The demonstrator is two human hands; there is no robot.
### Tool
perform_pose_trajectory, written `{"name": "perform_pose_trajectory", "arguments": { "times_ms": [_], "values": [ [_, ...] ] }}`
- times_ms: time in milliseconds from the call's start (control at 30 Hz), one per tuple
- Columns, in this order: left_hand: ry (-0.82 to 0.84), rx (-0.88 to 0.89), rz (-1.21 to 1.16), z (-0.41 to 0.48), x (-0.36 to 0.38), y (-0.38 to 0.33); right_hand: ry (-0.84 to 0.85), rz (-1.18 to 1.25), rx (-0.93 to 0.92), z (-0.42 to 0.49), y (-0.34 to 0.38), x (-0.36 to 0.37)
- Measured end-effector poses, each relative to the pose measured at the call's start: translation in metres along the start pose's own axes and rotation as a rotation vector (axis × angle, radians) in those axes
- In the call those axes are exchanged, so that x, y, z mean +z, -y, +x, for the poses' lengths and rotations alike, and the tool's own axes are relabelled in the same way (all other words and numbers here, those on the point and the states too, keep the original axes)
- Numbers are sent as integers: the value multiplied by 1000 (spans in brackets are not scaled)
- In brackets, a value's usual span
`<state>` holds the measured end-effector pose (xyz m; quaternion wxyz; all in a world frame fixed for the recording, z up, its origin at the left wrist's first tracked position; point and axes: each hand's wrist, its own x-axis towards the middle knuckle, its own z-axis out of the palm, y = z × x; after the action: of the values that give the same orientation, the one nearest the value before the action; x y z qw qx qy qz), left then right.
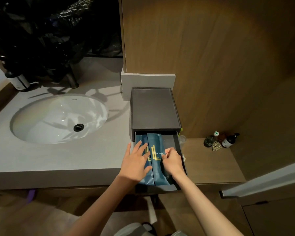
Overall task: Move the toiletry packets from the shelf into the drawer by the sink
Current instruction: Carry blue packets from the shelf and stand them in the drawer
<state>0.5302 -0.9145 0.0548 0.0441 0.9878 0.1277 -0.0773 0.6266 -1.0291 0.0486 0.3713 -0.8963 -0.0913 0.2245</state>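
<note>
My left hand (pixel 137 160) lies flat, open; right hand (pixel 171 160) pinches 1 thin, slippery-looking packet (pixel 156 160) edge under my fingertips.

- Left hand (pixel 137 160): palm down, fingers spread and flat, lying over the left half of the open drawer (pixel 179 143).
- Right hand (pixel 172 161): over the drawer's right half, fingers curled, thumb and forefinger pinched together.
- Both forearms bare, reaching in over the drawer's near edge.

One head-worn view looks steeply down and forward, close above the drawer (pixel 157 160), with the sink (pixel 60 119) further left.
</note>
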Motion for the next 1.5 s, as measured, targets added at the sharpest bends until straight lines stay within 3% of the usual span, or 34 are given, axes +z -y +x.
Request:
{"name": "perform_pose_trajectory", "arguments": {
  "times_ms": [200, 433, 633, 1100, 1500],
  "values": [
    [65, -27, -15, 1, 0, -1, -17, -12, 2, -1, -2, 0],
    [75, -11, 33, 6, 2, -2, 24, -255, -102, -4, 2, -1],
    [70, 16, 36, 11, 1, 3, 136, -176, -10, -3, 2, -8],
    [88, 14, 50, 9, -2, 6, 111, 36, -3, 0, -4, -4],
    [57, 14, 91, 8, 2, 5, 34, -191, -183, -2, -6, -6]
  ]
}}
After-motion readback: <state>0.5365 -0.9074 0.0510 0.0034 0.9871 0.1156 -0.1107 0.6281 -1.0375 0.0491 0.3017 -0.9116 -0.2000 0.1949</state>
